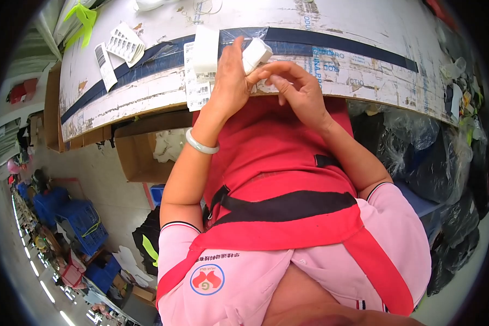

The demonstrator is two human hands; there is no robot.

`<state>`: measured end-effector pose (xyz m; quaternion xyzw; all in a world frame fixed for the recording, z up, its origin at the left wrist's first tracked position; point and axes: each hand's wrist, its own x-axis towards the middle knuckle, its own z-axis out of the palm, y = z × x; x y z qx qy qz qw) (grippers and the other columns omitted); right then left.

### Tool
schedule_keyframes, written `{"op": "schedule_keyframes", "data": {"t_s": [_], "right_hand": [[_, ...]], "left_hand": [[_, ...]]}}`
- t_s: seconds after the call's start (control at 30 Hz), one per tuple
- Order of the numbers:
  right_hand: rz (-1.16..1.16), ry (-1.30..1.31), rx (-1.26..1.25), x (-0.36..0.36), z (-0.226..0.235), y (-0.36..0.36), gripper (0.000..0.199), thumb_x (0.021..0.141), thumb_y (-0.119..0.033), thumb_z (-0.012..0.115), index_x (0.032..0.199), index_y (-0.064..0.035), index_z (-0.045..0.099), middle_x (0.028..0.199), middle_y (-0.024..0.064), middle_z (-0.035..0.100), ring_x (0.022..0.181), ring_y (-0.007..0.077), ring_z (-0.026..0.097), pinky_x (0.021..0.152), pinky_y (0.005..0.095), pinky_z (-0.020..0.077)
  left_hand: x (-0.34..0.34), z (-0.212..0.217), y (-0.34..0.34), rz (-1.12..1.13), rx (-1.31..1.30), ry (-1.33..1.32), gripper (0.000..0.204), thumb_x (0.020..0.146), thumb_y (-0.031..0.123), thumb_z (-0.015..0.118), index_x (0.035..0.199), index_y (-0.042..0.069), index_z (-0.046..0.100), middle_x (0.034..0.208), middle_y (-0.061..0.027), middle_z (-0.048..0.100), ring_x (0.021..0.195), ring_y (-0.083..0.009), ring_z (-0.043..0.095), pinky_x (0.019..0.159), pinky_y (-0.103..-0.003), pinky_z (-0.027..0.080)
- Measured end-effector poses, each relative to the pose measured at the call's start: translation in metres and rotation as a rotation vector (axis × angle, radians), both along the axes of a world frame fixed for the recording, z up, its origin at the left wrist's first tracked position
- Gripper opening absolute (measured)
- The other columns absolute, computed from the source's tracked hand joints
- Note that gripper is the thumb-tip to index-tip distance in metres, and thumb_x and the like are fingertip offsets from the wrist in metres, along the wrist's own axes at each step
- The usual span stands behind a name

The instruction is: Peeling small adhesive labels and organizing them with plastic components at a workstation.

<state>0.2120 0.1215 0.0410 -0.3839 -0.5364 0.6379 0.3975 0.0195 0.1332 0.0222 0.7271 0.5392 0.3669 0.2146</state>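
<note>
My left hand [231, 81] is over the table's near edge, its fingers pointing away from me and seen edge-on. A small white block-like bundle [258, 52], perhaps folded labels, rests between its fingers and thumb. Close by on the right, my right hand [299, 89] has its fingers bent and its fingertips meeting the left thumb; whatever they pinch is too small to make out. Beside the left hand lies a strip of white printed labels [191, 73], with a blank white piece [206, 46] over its upper part.
The worn white table [146, 103] carries a dark blue band [358, 51]. More label sheets [126, 44] and a single label strip [105, 66] lie at left, near a neon-yellow strap [83, 24]. Below stands an open cardboard box [141, 155]; plastic-wrapped dark goods [434, 163] are at right.
</note>
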Motion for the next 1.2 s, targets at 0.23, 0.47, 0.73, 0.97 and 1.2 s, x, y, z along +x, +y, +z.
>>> {"op": "schedule_keyframes", "data": {"t_s": [0.23,0.47,0.73,0.97,1.2], "right_hand": [[-0.086,-0.180,0.136,0.001,-0.016,-0.014,0.019,0.097,-0.002,0.059,0.113,-0.0034,0.068,0.112,0.0055,0.071,0.090,0.0113,0.066,0.079,0.0241,0.0526],[-0.013,-0.444,0.586,0.000,0.000,-0.037,0.018,0.090,-0.001,0.065,0.107,-0.0053,0.068,0.110,0.0153,0.070,0.093,0.0347,0.070,0.078,0.0402,0.0570],[-0.027,-0.587,1.021,-0.003,-0.002,0.040,0.026,0.085,-0.010,0.073,0.111,-0.0122,0.068,0.117,0.0064,0.070,0.116,0.0287,0.062,0.097,0.0399,0.0485],[0.063,-0.734,1.038,-0.001,-0.024,0.049,0.034,0.087,-0.021,0.074,0.119,-0.0156,0.066,0.126,0.0012,0.068,0.126,0.0252,0.056,0.106,0.0402,0.0402],[0.075,-0.717,1.031,0.002,-0.025,0.052,0.044,0.083,-0.028,0.078,0.124,-0.0177,0.065,0.131,0.0022,0.064,0.127,0.0252,0.055,0.105,0.0404,0.0393]], "left_hand": [[0.009,-0.005,0.005,0.084,0.080,0.136,0.078,0.081,0.022,0.081,0.143,-0.005,0.042,0.126,-0.0254,0.055,0.114,-0.0425,0.054,0.099,-0.047,0.044],[0.012,-0.008,0.003,0.084,0.084,0.220,0.078,0.080,0.023,0.080,0.144,-0.004,0.043,0.131,-0.0229,0.054,0.116,-0.0401,0.052,0.101,-0.047,0.042],[0.015,-0.012,0.001,0.128,0.087,0.240,0.089,0.074,0.018,0.082,0.148,-0.004,0.037,0.131,-0.0216,0.054,0.117,-0.0390,0.051,0.101,-0.050,0.040],[0.006,-0.008,-0.001,0.078,-0.058,0.123,0.088,0.075,0.014,0.078,0.151,-0.001,0.035,0.138,-0.0218,0.051,0.124,-0.0403,0.049,0.108,-0.049,0.037],[-0.018,0.006,-0.011,-0.042,-0.312,-0.417,0.081,0.082,0.002,0.064,0.157,0.011,0.035,0.153,-0.0152,0.043,0.145,-0.0285,0.038,0.118,-0.038,0.032]]}}
